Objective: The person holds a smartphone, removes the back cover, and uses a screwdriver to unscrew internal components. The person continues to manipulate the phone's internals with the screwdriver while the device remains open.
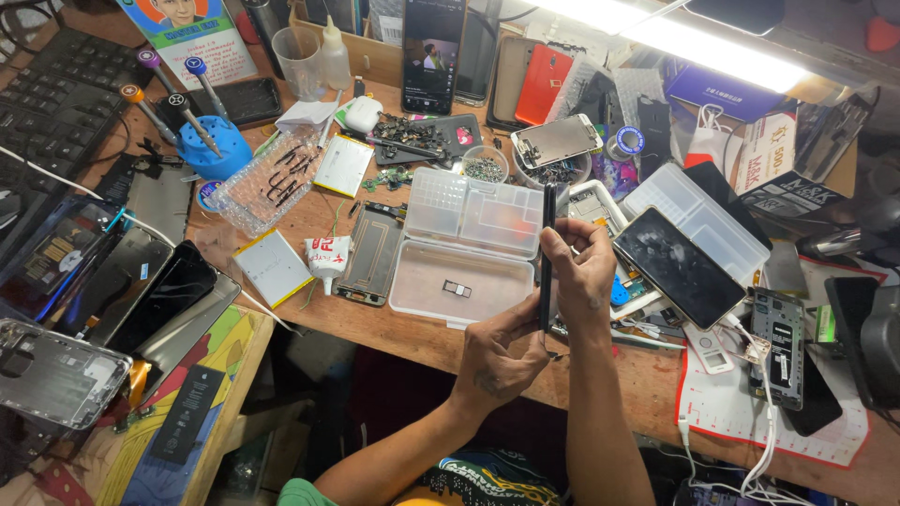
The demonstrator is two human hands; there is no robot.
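A thin black phone (547,245) stands on edge over the wooden workbench (441,342), seen from its side. My right hand (583,272) grips its upper part, fingers wrapped over the top edge. My left hand (495,361) pinches its lower end from below. Just left of the phone lies an open clear plastic parts box (462,281) with a small dark component inside.
A phone with a cracked screen (680,267) lies right of my hands. Phone frames, batteries (273,266), a small glue tube (329,258), a blue screwdriver stand (212,148), a keyboard (56,98) and an upright lit phone (432,54) crowd the bench. A white mat (750,408) lies at right.
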